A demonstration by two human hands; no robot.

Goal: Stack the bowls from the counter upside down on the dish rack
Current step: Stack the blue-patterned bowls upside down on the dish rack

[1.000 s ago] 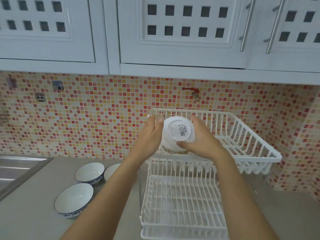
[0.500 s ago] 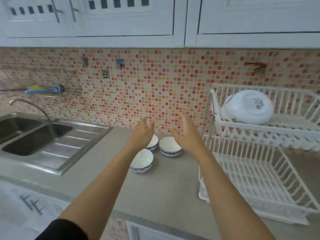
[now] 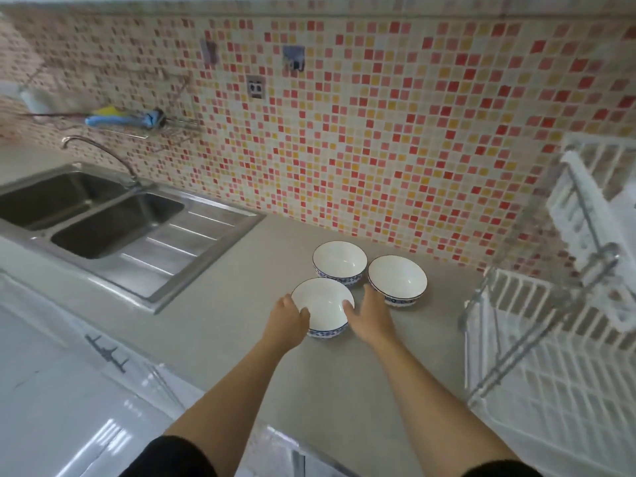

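Observation:
Three white bowls with blue-patterned outsides stand upright on the grey counter [image 3: 241, 325]. The near bowl [image 3: 325, 306] sits between my hands. My left hand [image 3: 287, 318] grips its left rim with the thumb over the edge. My right hand [image 3: 370, 311] presses against its right side, thumb on the rim, fingers reaching past it. The far-left bowl [image 3: 339, 261] and the right bowl [image 3: 397, 280] stand just behind, untouched. The white two-tier dish rack [image 3: 564, 390] fills the right edge, and its upper tier [image 3: 585, 197] is cut off by the frame.
A steel double sink [image 3: 103, 222] with a tap [image 3: 99, 153] lies at the left. A mosaic tile wall [image 3: 378, 149] backs the counter. A wire shelf with a blue brush [image 3: 124, 118] hangs above the sink. The counter's front edge runs below my forearms.
My view swung left and down from the rack to the counter. Both hands left the upturned bowl on the upper tier, came down and closed around the near bowl.

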